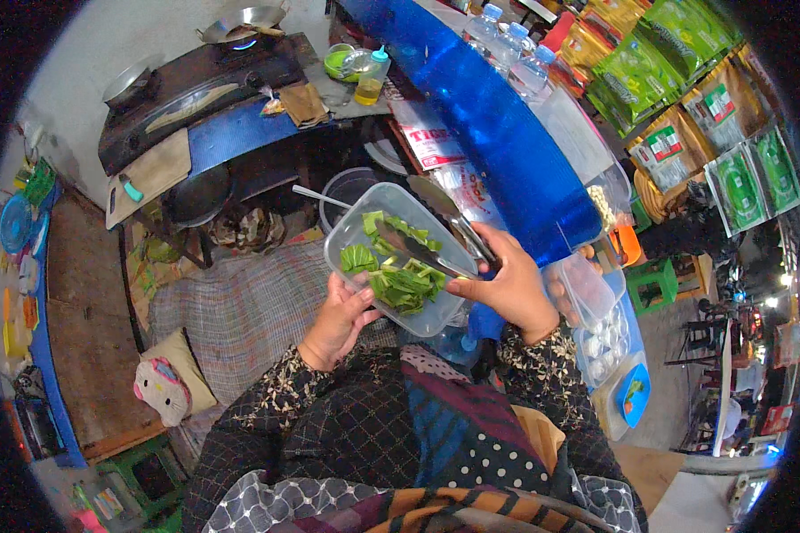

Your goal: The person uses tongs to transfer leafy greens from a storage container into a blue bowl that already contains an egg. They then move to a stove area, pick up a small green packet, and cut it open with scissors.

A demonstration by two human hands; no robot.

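Note:
In front of me, a clear plastic container (340, 240) holds several pieces of cut green leafy vegetable (407, 286). My left hand (336, 318) grips its near left edge, thumb over the rim. Dark metal tongs (436, 197) are in my right hand (513, 286). One arm of the tongs reaches down into the container among the leaves, while the other stays up over the far right rim. Whether a leaf is pinched between them cannot be made out. A thin white handle (320, 196) shows beside the container's far left corner.
A stove (164, 115) at the far left has a wok (244, 25) over a blue flame. Nearby are an oil bottle (372, 78), a green bowl (338, 62) and a cutting board (148, 173) with a knife (131, 188). A blue partition (507, 133) and egg containers (587, 289) line my right.

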